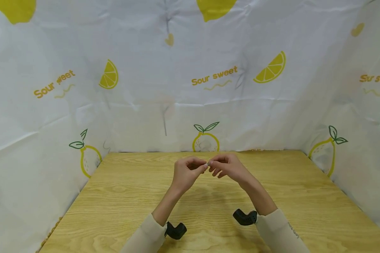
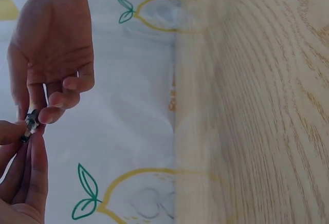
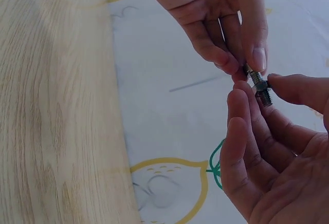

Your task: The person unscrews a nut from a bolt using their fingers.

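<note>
A small metal bolt [image 3: 256, 77] with a hex nut [image 3: 261, 86] on its thread is held up between both hands over the table. My left hand [image 1: 185, 174] pinches one end of the bolt between thumb and fingers, which hide that end. From the other side, the thumb and fingers of my right hand [image 1: 232, 170] pinch the nut. In the right wrist view, some thread shows on both sides of the nut. The right hand's other fingers are loosely bent beneath. In the head view the fingertips almost cover the bolt.
Below the hands lies a light wooden table [image 1: 130, 203]. A white cloth [image 1: 145, 123] printed with lemons hangs behind it and along both sides. Black wrist devices, the left one [image 1: 176, 231] and the right one [image 1: 245, 217], sit at the cuffs.
</note>
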The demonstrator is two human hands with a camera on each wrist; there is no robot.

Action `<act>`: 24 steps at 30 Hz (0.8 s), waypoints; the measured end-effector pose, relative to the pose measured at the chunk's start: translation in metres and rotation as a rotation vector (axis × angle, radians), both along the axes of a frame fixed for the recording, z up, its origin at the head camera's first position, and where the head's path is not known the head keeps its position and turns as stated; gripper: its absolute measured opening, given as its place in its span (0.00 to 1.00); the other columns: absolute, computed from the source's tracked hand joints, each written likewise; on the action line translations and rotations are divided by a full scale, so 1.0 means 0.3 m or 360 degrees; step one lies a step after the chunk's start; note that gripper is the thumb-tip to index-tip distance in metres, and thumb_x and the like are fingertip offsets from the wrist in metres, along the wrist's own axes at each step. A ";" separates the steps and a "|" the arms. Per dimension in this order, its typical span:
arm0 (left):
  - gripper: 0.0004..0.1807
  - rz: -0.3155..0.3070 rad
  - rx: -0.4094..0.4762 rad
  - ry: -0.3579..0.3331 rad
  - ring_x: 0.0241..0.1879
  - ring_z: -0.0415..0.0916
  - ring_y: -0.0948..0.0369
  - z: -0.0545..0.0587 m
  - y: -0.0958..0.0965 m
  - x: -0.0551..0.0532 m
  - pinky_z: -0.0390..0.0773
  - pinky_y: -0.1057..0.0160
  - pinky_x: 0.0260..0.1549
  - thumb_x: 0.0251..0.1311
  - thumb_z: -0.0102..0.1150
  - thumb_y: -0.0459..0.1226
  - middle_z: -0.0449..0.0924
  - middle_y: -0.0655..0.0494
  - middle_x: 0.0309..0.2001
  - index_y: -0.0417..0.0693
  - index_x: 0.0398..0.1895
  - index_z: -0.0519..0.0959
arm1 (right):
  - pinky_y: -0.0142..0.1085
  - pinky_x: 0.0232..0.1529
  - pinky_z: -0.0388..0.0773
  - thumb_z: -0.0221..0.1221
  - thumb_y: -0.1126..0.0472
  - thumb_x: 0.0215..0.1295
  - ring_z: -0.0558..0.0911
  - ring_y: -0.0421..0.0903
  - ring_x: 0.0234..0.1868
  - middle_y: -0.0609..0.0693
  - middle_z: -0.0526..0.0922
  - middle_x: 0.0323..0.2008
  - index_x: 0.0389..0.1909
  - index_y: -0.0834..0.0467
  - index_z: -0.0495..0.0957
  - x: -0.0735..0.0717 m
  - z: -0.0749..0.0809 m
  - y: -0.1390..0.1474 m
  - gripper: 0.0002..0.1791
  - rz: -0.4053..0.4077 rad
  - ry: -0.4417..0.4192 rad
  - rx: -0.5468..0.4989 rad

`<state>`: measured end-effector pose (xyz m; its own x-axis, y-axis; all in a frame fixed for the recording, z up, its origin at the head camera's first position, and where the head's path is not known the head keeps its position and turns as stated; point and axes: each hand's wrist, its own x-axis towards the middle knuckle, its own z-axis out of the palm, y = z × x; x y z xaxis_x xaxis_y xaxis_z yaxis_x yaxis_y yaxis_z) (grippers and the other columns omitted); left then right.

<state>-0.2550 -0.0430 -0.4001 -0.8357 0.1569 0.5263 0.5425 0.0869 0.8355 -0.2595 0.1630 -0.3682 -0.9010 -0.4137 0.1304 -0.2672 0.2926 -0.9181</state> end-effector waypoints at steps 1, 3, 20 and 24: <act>0.02 0.0001 -0.0001 0.0002 0.31 0.88 0.51 -0.001 0.000 -0.001 0.86 0.69 0.32 0.61 0.73 0.33 0.90 0.45 0.35 0.44 0.36 0.91 | 0.41 0.39 0.88 0.60 0.56 0.76 0.87 0.45 0.35 0.61 0.88 0.41 0.53 0.69 0.82 0.000 0.000 0.000 0.19 0.0002 0.0001 -0.0002; 0.02 0.0000 -0.0006 0.0009 0.32 0.88 0.50 -0.001 -0.001 -0.002 0.86 0.68 0.32 0.61 0.72 0.33 0.90 0.44 0.35 0.44 0.36 0.91 | 0.41 0.39 0.88 0.61 0.57 0.75 0.87 0.44 0.35 0.59 0.88 0.41 0.54 0.68 0.82 0.000 0.000 0.000 0.18 0.0005 0.0009 -0.0005; 0.03 -0.0001 0.0000 0.0003 0.33 0.88 0.51 -0.002 -0.001 -0.002 0.87 0.68 0.34 0.62 0.73 0.34 0.90 0.44 0.36 0.44 0.37 0.91 | 0.40 0.38 0.87 0.59 0.54 0.77 0.88 0.52 0.37 0.60 0.87 0.43 0.53 0.66 0.81 0.005 0.002 -0.004 0.18 -0.0009 0.0002 -0.0021; 0.04 0.0009 -0.0012 -0.0006 0.33 0.88 0.52 -0.003 -0.001 -0.001 0.86 0.68 0.34 0.62 0.73 0.35 0.90 0.45 0.37 0.45 0.37 0.91 | 0.40 0.38 0.87 0.56 0.51 0.79 0.88 0.51 0.37 0.60 0.88 0.41 0.54 0.66 0.81 0.005 0.004 -0.004 0.21 -0.0001 -0.0086 0.0035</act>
